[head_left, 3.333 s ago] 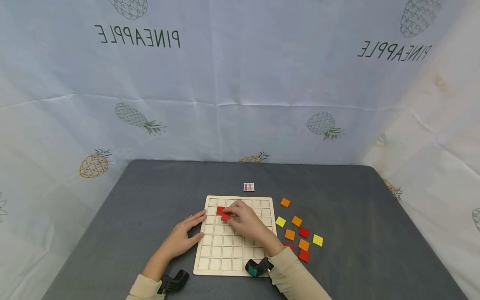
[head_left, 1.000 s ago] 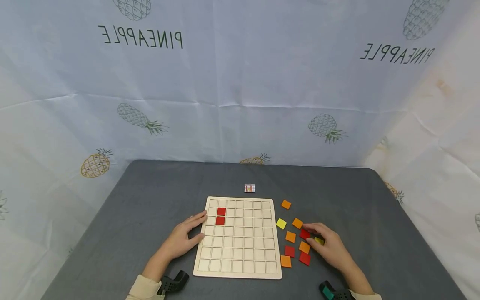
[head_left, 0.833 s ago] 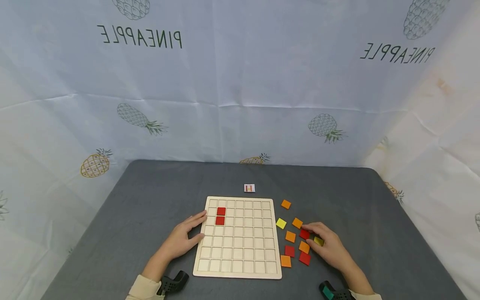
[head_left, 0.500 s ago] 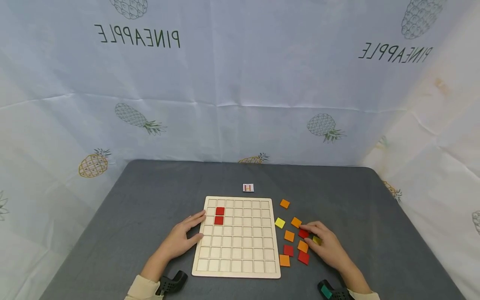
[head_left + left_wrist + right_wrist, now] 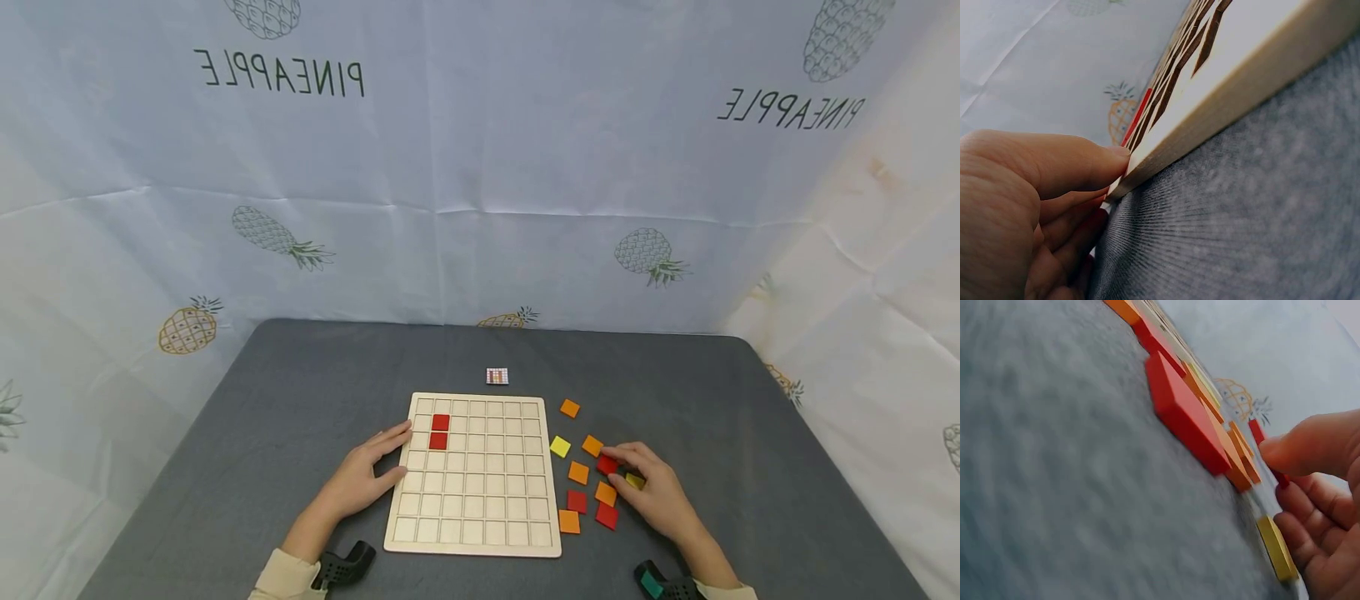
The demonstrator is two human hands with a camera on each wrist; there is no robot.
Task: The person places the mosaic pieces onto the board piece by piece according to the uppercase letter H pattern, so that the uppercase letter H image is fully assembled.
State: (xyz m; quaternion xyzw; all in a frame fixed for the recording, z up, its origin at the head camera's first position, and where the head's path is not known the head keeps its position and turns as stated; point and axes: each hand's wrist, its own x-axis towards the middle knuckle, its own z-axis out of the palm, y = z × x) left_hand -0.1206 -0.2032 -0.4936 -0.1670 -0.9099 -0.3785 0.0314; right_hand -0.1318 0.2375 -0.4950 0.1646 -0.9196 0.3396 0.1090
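A pale wooden grid board (image 5: 483,483) lies on the table, with two red square tiles (image 5: 440,422) in its upper left part, one above the other. My left hand (image 5: 366,475) rests along the board's left edge, fingers extended. Its thumb touches the rim (image 5: 1172,134) in the left wrist view. To the right of the board, my right hand (image 5: 654,492) pinches a red tile (image 5: 1269,453) between thumb and fingers. In the right wrist view that tile appears tilted and off the table. A yellow tile (image 5: 1277,549) lies just under this hand, partly hidden in the head view.
Loose tiles lie between board and right hand: several orange tiles (image 5: 578,472), a yellow tile (image 5: 560,447) and two more red tiles (image 5: 607,517). A small card with a coloured grid (image 5: 497,377) lies beyond the board. Pineapple-print cloth (image 5: 450,267) hangs behind the grey table (image 5: 330,375).
My right hand has gone from the board, where it held a red tile beside another, to the loose tiles. That tile now sits on the board. Lately the pinched tile has risen slightly. My left hand stays.
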